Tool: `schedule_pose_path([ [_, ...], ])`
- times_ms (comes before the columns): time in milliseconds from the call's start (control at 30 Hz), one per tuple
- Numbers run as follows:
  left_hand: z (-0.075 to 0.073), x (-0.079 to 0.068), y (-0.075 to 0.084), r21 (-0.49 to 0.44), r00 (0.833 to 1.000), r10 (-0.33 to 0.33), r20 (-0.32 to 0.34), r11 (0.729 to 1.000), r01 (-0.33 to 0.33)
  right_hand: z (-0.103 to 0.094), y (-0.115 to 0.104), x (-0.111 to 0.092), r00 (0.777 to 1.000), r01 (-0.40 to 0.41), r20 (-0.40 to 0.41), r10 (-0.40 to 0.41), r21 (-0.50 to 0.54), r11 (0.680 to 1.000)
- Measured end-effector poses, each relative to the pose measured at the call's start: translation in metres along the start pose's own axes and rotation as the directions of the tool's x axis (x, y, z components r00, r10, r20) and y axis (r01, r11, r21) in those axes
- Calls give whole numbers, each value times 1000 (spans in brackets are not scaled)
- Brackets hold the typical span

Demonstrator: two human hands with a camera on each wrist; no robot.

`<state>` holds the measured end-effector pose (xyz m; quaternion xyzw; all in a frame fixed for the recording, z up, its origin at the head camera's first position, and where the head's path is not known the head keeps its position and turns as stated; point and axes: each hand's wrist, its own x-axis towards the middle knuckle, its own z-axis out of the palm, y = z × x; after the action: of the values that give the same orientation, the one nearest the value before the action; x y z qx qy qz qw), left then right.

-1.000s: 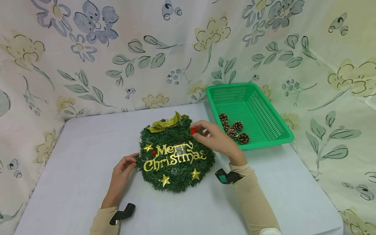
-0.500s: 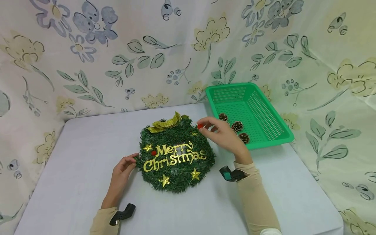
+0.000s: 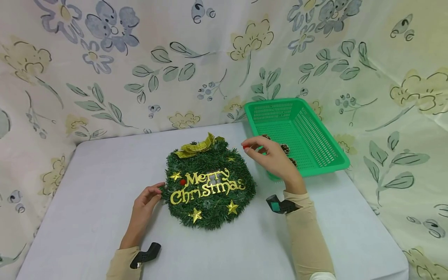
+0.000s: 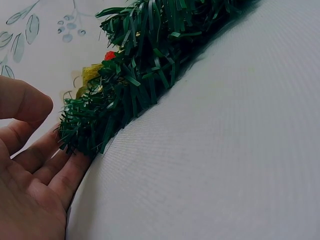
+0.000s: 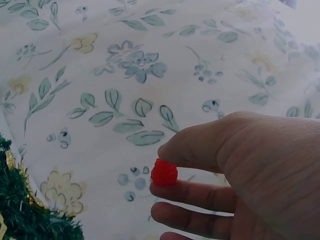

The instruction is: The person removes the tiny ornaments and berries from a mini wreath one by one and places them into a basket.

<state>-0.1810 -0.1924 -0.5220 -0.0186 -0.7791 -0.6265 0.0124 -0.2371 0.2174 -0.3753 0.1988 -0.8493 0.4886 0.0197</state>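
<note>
My right hand (image 3: 272, 157) pinches a small red raspberry-like berry (image 5: 164, 173) between thumb and index finger, raised off the upper right edge of a green tinsel wreath (image 3: 217, 221). In the middle of the wreath sits a gold "Merry Christmas" sign (image 3: 209, 190), with a gold bow (image 3: 196, 148) at the top and several gold stars (image 3: 232, 207) around. Another red berry (image 3: 183, 182) lies left of the word "Merry". My left hand (image 3: 147, 199) touches the wreath's left edge with extended fingers (image 4: 70, 177), its thumb held apart above.
A green plastic basket (image 3: 320, 171) stands at the back right, close behind the right hand. Several pine cones (image 3: 285, 148) lie in it, partly hidden by that hand. A floral curtain (image 3: 210, 62) hangs behind the white-covered table (image 3: 101, 186).
My right hand has moved right with the berry, from over the wreath's upper right part toward the basket, uncovering a gold star. The left hand has stayed at the edge.
</note>
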Motion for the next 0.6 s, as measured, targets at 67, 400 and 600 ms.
schedule_pose_path([
  [67,0,1,-1,7,1000,0,2,1000,0,0,1,0,1000,0,-5,0,-2,1000],
  [400,0,2,-2,-2,1000,1,1,1000,-1,-8,9,1,995,-29,-92,29,-2,1000],
  [600,0,1,-1,-14,1000,-1,-2,1000,1,-14,13,1,991,-52,-124,52,3,999],
])
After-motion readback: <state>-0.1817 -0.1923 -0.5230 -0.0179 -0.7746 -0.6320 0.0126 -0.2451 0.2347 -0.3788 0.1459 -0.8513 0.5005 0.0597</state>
